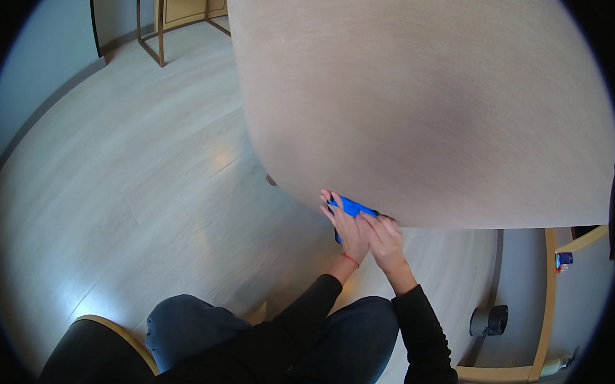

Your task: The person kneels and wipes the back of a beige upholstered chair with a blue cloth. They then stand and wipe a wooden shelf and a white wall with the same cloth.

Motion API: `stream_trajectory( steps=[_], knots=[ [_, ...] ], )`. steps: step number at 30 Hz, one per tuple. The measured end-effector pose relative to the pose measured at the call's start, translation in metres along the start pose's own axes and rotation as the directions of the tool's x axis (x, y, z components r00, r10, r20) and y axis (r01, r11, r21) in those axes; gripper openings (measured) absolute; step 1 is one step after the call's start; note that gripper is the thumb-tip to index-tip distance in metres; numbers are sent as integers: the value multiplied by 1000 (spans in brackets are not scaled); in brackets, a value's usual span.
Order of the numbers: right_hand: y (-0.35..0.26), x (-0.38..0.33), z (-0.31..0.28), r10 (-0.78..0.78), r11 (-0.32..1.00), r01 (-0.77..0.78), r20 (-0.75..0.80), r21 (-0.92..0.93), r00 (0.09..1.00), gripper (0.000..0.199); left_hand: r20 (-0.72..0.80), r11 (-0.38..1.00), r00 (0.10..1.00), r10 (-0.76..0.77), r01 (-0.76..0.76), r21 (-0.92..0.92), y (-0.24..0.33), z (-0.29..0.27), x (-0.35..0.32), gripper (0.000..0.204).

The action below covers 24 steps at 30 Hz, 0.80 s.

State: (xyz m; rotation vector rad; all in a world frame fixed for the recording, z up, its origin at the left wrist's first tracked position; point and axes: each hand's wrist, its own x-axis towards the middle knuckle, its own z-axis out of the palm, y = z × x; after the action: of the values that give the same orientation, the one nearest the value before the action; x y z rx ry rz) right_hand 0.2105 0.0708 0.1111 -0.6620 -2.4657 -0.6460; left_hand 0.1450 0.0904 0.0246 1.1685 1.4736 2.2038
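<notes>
Holding a small bright-blue, black-edged object [356, 207] between both hands, just beside the near edge of a broad pale-beige, round-cornered surface [431, 94]. Gripping its left end with the left hand [347, 227], fingers partly spread; pinching its right end with the right hand's [385, 239] bent fingers. Lying well apart, right of and below the hands: a grey, black-lined bin [480, 322].

Moderate, diffuse light is falling across the floor [175, 126]; a white glare is blooming well off the beige surface's [397, 78] near-left corner, warm reflections lying closer. Soft shadows are dulling that surface. Fisheye distortion is bending straight edges toward a black, blue-fringed rim.
</notes>
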Motion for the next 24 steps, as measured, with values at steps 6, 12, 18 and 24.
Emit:
stream_trajectory(
  steps=[6,12,18,24],
  knots=[
    [8,12,-63,67,953,-161,-339,-258,939,34,-12,972,977,215,-215,-100,74,18,23,70],
    [16,-24,-25,145,968,-194,-279,-157,949,39,53,903,908,416,-419,95,14,20,8,65],
    [22,-71,-5,245,963,-254,-92,-95,965,32,111,935,938,327,-338,103,10,17,-31,64],
    [37,-39,-68,300,906,-414,-555,-89,776,41,206,839,829,520,-541,59,101,19,7,54]
  ],
)
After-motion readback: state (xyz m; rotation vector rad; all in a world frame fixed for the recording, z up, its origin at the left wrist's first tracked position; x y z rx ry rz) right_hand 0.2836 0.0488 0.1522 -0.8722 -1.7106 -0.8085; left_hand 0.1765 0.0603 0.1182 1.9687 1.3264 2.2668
